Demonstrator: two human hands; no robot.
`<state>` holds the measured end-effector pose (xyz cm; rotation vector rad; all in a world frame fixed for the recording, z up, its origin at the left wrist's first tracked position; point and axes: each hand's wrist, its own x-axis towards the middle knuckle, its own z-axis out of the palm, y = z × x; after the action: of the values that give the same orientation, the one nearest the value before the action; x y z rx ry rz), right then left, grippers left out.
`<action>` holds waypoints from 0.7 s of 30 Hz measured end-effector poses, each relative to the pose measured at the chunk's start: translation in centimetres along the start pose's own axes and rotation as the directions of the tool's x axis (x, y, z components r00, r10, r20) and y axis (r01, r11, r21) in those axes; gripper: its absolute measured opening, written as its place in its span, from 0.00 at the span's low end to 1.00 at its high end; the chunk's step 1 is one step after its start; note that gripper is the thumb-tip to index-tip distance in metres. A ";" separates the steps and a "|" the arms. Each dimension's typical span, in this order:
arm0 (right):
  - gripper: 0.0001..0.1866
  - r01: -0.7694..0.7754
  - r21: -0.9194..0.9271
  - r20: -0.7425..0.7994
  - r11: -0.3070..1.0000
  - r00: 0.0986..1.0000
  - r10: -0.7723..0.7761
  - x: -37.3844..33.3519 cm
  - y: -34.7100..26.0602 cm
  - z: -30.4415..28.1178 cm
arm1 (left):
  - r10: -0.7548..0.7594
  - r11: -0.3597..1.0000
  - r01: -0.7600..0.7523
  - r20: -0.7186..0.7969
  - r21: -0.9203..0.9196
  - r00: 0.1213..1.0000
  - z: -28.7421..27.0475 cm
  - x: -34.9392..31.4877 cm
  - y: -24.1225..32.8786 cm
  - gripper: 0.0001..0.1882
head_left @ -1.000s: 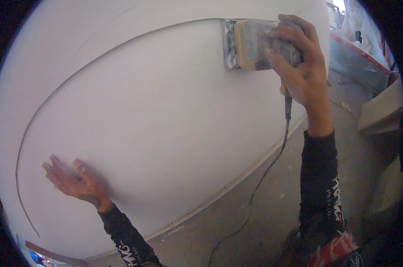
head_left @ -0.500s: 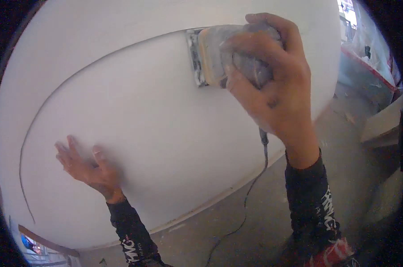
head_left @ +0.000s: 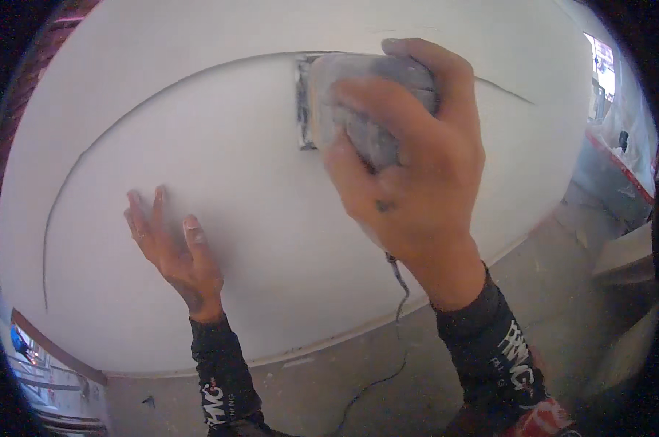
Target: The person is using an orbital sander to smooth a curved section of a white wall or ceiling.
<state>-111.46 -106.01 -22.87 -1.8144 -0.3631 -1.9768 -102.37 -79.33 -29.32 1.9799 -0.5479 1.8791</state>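
"Near the top of the frame, just left of centre at its front, sits your power sander [head_left: 366, 67], on the white panel [head_left: 271, 218]. How is your grip?"

"Your right hand [head_left: 424, 167] is clasped over the tool's body, thumb low, fingers higher. From your palm, the sander lies up and to the left."

"Its long axis?"

"Your hand hides too much to tell, but the smeared pad edge [head_left: 305, 109] at its left runs nearly upright, its top by the dark curved line [head_left: 136, 108]."

"Your other hand?"

"Your left hand [head_left: 175, 247], at middle left, is farther off, well apart from the tool, with nothing visible in it and fingers spread; contact with the panel I can't tell. Below your right hand, the cord [head_left: 404, 291] hangs toward the bottom of the frame."
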 end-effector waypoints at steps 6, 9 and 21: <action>0.16 0.040 0.049 -0.030 0.998 0.999 -0.038 -0.5 -1.9 1.0 | -0.049 0.997 0.050 0.016 -0.056 0.999 1.0 -2.8 3.2 0.27; 0.13 -0.021 0.059 -0.038 0.998 0.999 0.024 -1.6 -3.1 0.6 | -0.026 0.990 0.023 -0.016 -0.136 1.000 1.7 -3.9 5.0 0.26; 0.19 0.019 -0.053 -0.021 0.998 1.000 -0.020 -10.4 10.9 -6.9 | -0.039 0.998 0.041 -0.030 0.054 0.999 3.8 -13.3 7.3 0.27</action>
<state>-111.77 -117.30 -34.94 -1.8268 -0.3255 -2.0354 -103.36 -87.11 -42.85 1.9797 -0.4500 1.9143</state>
